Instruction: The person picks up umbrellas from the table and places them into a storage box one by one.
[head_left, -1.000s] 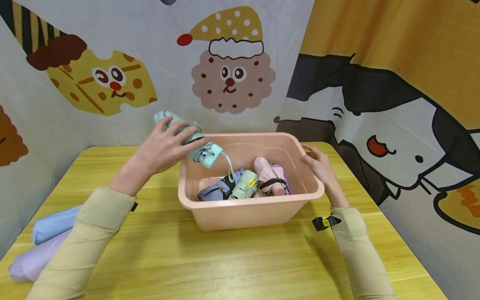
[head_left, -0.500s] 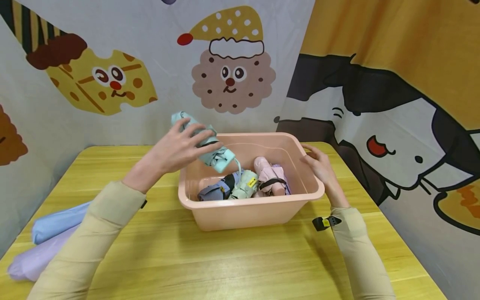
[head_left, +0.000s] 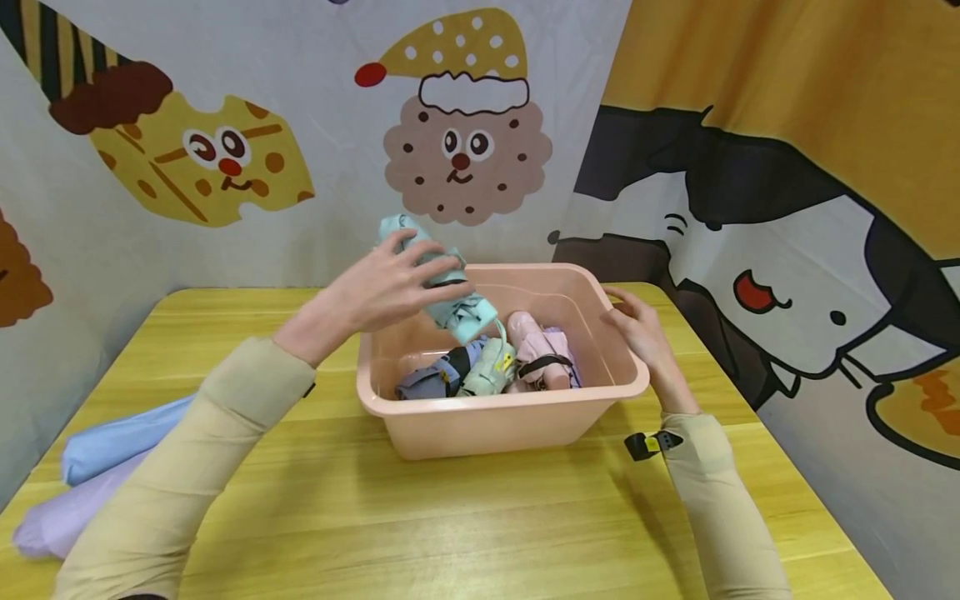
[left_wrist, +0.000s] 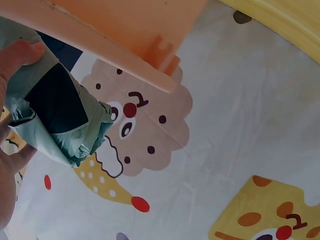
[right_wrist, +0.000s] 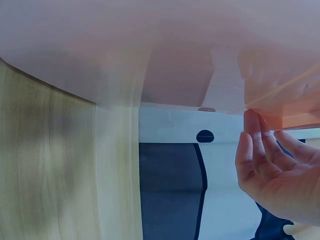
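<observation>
A folded mint-green umbrella (head_left: 447,287) with a wrist loop is gripped by my left hand (head_left: 393,287), tilted over the left part of a peach plastic tub (head_left: 480,429). In the left wrist view, the umbrella (left_wrist: 62,102) shows its dark strap band, with my thumb (left_wrist: 27,52) along its side. My right hand (head_left: 641,333) holds the tub's right rim; in the right wrist view, its fingers (right_wrist: 257,142) reach up to the tub's outside. Inside the tub lie a blue-grey umbrella (head_left: 431,381), a pale green umbrella (head_left: 489,371) and a pink umbrella (head_left: 536,346).
At the left of the wooden table (head_left: 450,529), a light blue umbrella (head_left: 123,437) and a lilac umbrella (head_left: 78,512) lie side by side, partly behind my left sleeve. A printed cloth (head_left: 322,108) hangs behind the table.
My left hand has moved right with the mint-green umbrella, bringing it further over the tub. The right hand and the tub have stayed in place.
</observation>
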